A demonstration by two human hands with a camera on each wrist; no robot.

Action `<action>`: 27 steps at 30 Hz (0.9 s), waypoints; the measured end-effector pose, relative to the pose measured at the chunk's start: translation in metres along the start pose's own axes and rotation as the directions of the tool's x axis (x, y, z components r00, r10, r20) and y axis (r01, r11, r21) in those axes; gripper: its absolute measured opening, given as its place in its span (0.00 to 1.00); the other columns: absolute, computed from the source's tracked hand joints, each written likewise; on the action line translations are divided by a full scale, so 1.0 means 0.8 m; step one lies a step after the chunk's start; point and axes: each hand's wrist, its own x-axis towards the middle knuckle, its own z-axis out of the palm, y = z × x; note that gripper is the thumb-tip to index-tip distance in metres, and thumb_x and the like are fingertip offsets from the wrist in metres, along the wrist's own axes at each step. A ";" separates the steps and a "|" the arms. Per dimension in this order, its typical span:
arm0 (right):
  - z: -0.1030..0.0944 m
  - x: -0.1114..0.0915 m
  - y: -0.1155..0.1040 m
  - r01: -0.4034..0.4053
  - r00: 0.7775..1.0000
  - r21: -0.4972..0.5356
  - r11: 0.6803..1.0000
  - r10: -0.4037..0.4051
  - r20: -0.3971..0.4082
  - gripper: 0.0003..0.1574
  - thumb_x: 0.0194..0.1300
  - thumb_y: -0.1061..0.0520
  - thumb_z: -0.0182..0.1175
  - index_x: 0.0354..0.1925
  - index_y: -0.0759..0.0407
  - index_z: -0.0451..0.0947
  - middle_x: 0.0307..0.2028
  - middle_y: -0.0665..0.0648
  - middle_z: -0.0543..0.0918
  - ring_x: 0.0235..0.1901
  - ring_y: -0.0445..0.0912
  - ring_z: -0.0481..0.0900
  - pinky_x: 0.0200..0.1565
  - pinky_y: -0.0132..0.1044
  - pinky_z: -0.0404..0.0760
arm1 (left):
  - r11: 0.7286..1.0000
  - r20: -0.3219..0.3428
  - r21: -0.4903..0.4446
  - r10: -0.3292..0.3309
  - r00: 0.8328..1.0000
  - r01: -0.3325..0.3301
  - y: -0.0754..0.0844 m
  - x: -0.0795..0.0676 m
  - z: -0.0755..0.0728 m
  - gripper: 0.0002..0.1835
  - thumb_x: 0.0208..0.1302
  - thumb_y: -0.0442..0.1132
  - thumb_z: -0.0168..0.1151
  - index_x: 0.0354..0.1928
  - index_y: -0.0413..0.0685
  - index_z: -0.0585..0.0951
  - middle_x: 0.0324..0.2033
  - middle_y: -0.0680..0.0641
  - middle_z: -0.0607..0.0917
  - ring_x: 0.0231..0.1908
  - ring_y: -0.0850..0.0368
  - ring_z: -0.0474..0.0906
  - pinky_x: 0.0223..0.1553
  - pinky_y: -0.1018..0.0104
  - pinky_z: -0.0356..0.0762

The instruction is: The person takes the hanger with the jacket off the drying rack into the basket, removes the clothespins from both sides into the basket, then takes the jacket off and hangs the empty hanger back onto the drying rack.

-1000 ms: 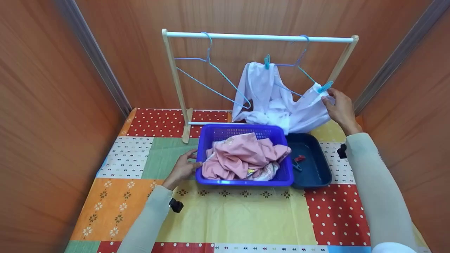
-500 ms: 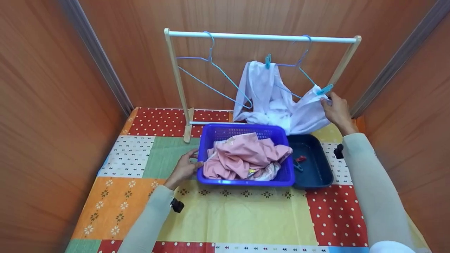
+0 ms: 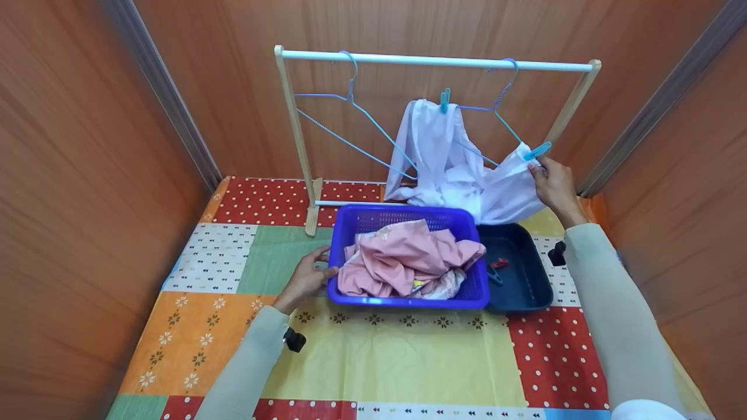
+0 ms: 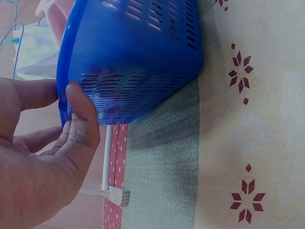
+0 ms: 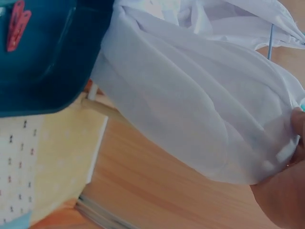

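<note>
My left hand (image 3: 307, 280) grips the left rim of a blue plastic basket (image 3: 408, 303); the left wrist view shows thumb and fingers on either side of the rim. A crumpled pink cloth (image 3: 402, 256) fills the basket. At the right, my right hand (image 3: 557, 186) pinches the upper right corner of a white garment (image 3: 513, 189), just below a teal clothespin (image 3: 537, 151). Another teal clothespin (image 3: 445, 101) clips the garment's upper left part to a blue wire hanger (image 3: 506, 87). The garment sags in the middle, hiding part of the hanger.
A rack with a white rail (image 3: 397, 59) carries the hanger and a second, bare blue hanger (image 3: 352, 100). A dark tray (image 3: 522, 291) holding red and blue clothespins (image 3: 499, 263) sits beside the basket. Wooden panels (image 3: 677, 146) enclose the patterned tablecloth (image 3: 426, 361).
My right hand has shifted slightly down and left, taking the garment's corner and its clothespin along. My left hand stays on the basket rim.
</note>
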 end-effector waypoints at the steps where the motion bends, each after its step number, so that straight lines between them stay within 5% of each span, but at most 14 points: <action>1: 0.001 0.000 -0.001 0.006 1.000 -0.002 1.000 -0.006 -0.019 0.28 0.77 0.47 0.48 0.62 0.65 0.72 0.55 0.73 0.79 0.56 0.67 0.76 0.59 0.61 0.72 | 1.000 0.004 -0.003 0.004 1.000 -0.004 0.000 0.000 0.000 0.33 0.65 0.30 0.60 0.72 0.46 0.65 0.54 0.36 0.76 0.31 0.57 0.83 0.31 0.62 0.84; 10: 0.009 0.000 -0.009 0.004 0.988 -0.026 1.000 -0.008 -0.155 0.23 0.74 0.49 0.53 0.55 0.66 0.78 0.46 0.72 0.83 0.47 0.65 0.79 0.52 0.60 0.73 | 1.000 0.004 -0.003 0.012 1.000 -0.012 0.000 -0.001 0.001 0.33 0.65 0.30 0.60 0.72 0.46 0.66 0.53 0.36 0.75 0.32 0.57 0.83 0.31 0.64 0.84; 27: 0.002 0.001 -0.021 -0.003 0.975 0.019 1.000 0.008 -0.222 0.26 0.74 0.46 0.52 0.55 0.64 0.79 0.49 0.70 0.83 0.50 0.64 0.79 0.55 0.59 0.74 | 1.000 -0.010 0.027 -0.002 1.000 0.002 0.001 -0.002 0.001 0.33 0.65 0.30 0.60 0.72 0.49 0.66 0.52 0.38 0.76 0.32 0.56 0.82 0.30 0.63 0.84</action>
